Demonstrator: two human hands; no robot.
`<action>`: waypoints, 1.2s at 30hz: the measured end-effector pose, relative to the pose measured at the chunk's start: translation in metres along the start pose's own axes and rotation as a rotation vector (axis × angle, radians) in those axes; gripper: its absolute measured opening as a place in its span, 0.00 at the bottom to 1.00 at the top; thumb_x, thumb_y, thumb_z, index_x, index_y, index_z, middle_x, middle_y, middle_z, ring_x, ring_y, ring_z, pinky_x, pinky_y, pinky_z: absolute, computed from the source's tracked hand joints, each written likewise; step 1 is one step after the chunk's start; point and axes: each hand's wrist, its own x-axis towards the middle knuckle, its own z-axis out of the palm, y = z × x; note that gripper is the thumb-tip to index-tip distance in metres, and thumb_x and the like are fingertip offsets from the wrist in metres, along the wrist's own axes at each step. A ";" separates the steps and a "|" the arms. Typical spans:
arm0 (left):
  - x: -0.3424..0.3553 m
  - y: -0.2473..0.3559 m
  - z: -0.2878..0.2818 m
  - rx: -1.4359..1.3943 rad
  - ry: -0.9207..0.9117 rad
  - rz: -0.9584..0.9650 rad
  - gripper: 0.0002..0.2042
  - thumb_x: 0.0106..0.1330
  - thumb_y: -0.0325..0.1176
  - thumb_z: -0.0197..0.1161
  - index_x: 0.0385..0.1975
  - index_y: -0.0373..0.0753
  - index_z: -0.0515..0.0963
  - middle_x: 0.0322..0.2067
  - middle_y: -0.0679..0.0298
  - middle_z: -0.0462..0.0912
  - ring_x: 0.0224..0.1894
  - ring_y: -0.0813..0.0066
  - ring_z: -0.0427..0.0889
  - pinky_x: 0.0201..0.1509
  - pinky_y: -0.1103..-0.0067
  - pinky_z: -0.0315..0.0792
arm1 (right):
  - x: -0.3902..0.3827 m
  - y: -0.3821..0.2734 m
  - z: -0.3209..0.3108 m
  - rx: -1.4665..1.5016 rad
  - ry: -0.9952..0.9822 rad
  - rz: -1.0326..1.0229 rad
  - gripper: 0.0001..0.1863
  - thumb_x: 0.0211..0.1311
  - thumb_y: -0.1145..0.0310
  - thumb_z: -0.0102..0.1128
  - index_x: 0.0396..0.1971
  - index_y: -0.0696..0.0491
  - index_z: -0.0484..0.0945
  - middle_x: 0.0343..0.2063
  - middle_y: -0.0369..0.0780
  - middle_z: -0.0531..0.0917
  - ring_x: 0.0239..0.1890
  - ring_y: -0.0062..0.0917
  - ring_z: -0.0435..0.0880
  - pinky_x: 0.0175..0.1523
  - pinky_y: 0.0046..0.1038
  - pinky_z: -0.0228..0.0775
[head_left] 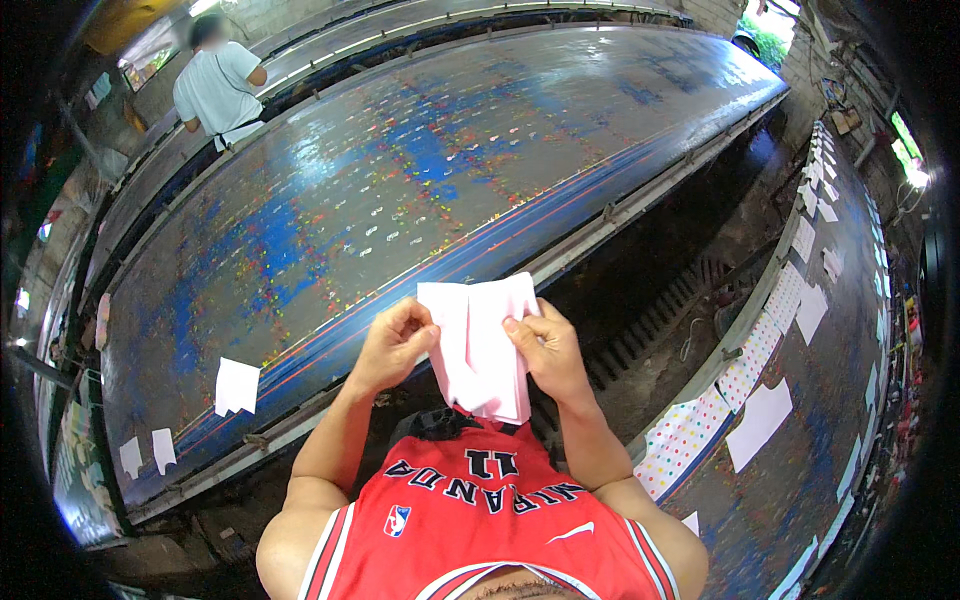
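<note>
In front of my chest I hold a stack of white cut fabric pieces [500,330], pinkish along its lower part. My right hand [550,350] is closed on the stack's right side, thumb on top and fingers behind. My left hand [398,345] pinches the left edge of the fabric, with the upper layer bowed up and folded between my hands. On the long table, left of my hands, lies a white fabric piece [236,387] with a notched lower edge. Two smaller white pieces, one of them a cut piece [163,451], lie close to the table's near left corner.
The long printing table [350,190] is stained blue and speckled with paint. A metal rail [560,255] runs along its near edge. Behind me to the right, another table carries dotted fabric [690,432] and white pieces [760,425]. A person [218,85] stands beyond the long table.
</note>
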 end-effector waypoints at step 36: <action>0.262 -0.030 0.184 -0.196 -0.144 -0.218 0.09 0.63 0.24 0.69 0.33 0.35 0.73 0.32 0.66 0.80 0.33 0.83 0.77 0.37 0.81 0.75 | 0.143 0.082 -0.176 -0.331 0.214 0.058 0.15 0.64 0.64 0.65 0.25 0.61 0.80 0.25 0.45 0.72 0.26 0.35 0.73 0.30 0.33 0.64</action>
